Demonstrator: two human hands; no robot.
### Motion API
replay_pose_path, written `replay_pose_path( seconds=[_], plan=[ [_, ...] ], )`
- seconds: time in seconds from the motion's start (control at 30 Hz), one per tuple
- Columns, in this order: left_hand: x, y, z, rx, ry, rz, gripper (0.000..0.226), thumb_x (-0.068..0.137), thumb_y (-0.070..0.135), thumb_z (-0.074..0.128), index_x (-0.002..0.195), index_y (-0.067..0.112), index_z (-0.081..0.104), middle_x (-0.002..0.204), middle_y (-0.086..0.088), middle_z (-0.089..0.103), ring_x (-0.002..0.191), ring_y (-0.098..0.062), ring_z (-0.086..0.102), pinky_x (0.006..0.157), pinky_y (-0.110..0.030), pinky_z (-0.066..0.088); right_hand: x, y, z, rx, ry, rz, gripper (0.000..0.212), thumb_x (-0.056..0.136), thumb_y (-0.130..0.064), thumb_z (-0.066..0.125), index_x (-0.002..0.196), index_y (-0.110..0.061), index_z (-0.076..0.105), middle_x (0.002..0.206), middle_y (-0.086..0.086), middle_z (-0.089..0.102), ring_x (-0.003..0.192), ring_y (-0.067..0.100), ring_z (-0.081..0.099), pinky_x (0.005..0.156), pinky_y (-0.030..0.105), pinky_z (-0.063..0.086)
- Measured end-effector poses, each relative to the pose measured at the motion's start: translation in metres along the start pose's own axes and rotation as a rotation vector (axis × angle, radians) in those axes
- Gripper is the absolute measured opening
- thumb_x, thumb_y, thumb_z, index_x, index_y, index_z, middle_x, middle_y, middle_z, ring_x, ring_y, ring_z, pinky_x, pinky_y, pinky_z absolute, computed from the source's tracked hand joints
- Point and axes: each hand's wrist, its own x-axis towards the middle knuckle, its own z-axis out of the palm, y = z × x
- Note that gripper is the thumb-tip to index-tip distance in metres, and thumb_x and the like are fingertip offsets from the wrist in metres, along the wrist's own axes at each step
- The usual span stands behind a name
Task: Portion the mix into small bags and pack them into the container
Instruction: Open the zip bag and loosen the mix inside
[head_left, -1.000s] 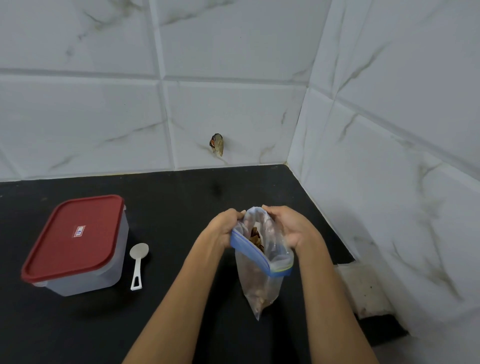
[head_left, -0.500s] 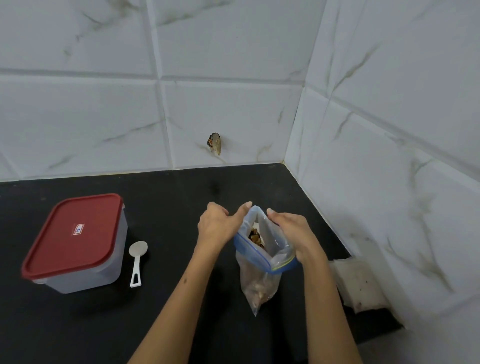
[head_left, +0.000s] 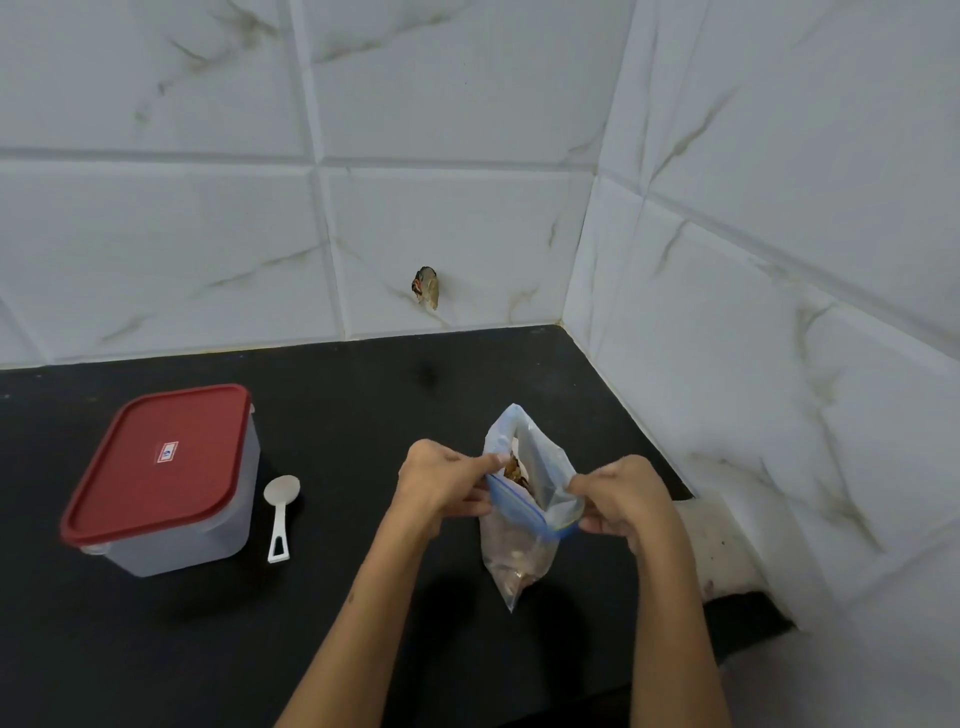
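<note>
We pinched bag (head_left: 524, 519) mouth apart, both hands; mix inside, unsealed. Container (head_left: 161, 483) at 9 o'clock lidded; packing left.

**A home kitchen corner**

White marble-look wall tiles (head_left: 467, 104) fill the upper frame and right side, meeting a black countertop (head_left: 337, 395) below. At left stand a red-lidded food container (head_left: 161, 478) and a white spoon (head_left: 280, 514).

bag (head_left: 524, 519) mouth wider | hands' grip now at opposite ends
</note>
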Motion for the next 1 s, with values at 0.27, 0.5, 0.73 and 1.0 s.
replay_pose_path(
  seconds=[0.27, 0.5, 0.73, 1.0],
  plan=[
    [-0.002, -0.012, 0.000, -0.598, -0.222, -0.243, 0.009, 0.085, -0.002, 0.063, 0.094, -0.002, 0.064, 0.079, -0.015, 0.069, 0.080, -0.025, 0.066, 0.074, -0.035, 0.055, -0.001, 0.012, 0.008, 0.707, -0.172, 0.002, 0.010, 0.090, -0.001, 0.057, 0.098, -0.001, 0.063, 0.094, 0.016, 0.068, 0.081, 0.022, 0.067, 0.061, 0.031, 0.054],
    [-0.001, -0.012, -0.001, -0.836, -0.324, -0.321, 0.018, 0.086, -0.011, 0.049, 0.095, -0.003, 0.062, 0.085, -0.021, 0.070, 0.087, -0.031, 0.065, 0.079, -0.044, 0.049, 0.001, 0.016, 0.007, 1.289, -0.472, 0.203, 0.020, 0.095, 0.004, 0.040, 0.105, 0.002, 0.058, 0.088, 0.022, 0.070, 0.081, 0.031, 0.071, 0.064, 0.037, 0.060],
    [0.008, -0.018, 0.004, -0.913, -0.195, -0.374, 0.033, 0.083, -0.017, 0.028, 0.101, -0.010, 0.054, 0.098, -0.028, 0.061, 0.093, -0.038, 0.060, 0.086, -0.052, 0.044, -0.001, 0.028, 0.012, 1.416, -0.471, 0.382, 0.026, 0.090, 0.004, 0.037, 0.112, 0.010, 0.048, 0.119, 0.034, 0.052, 0.114, 0.044, 0.051, 0.106, 0.047, 0.037],
    [0.021, -0.034, 0.016, -0.902, -0.023, -0.399, 0.047, 0.075, -0.002, 0.031, 0.114, -0.007, 0.058, 0.113, -0.026, 0.061, 0.104, -0.039, 0.060, 0.091, -0.056, 0.049, 0.001, 0.024, 0.034, 1.308, -0.303, 0.412, 0.029, 0.085, 0.007, 0.035, 0.103, 0.004, 0.057, 0.094, 0.020, 0.062, 0.089, 0.034, 0.062, 0.060, 0.039, 0.059]
  ],
)
